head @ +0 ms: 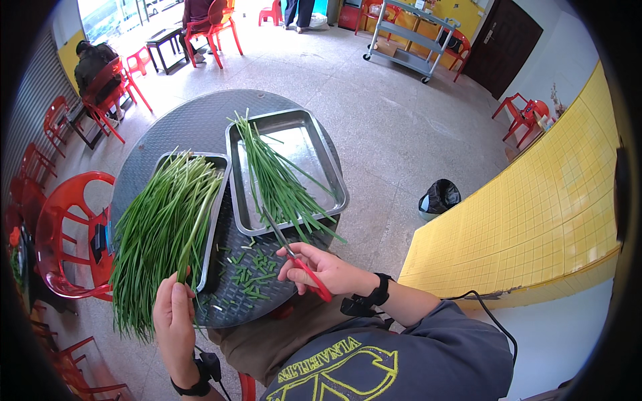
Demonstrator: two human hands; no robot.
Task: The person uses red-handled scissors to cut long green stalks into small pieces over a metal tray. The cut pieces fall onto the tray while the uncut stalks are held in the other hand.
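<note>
My left hand [175,311] pinches a few green garlic chives [193,240] between thumb and fingers, at the near side of a big heap of chives [155,220] that lies over a metal tray [216,240]. In my right hand [321,270] are scissors with red handles [281,235]; the blades point away from me, and whether they are parted is hard to tell. Beyond them, a smaller bunch of chives [276,180] lies in a larger metal tray [321,160], its tips hanging over the near rim. Short cut pieces of chive [251,275] are scattered on the table between my hands.
Both trays stand on a round dark textured table [170,130]. A red chair [75,190] is at its left. To the right are a lined waste bin [440,198] and a yellow tiled counter [526,200]. A grey cart [411,37] and seated people [98,70] are farther off.
</note>
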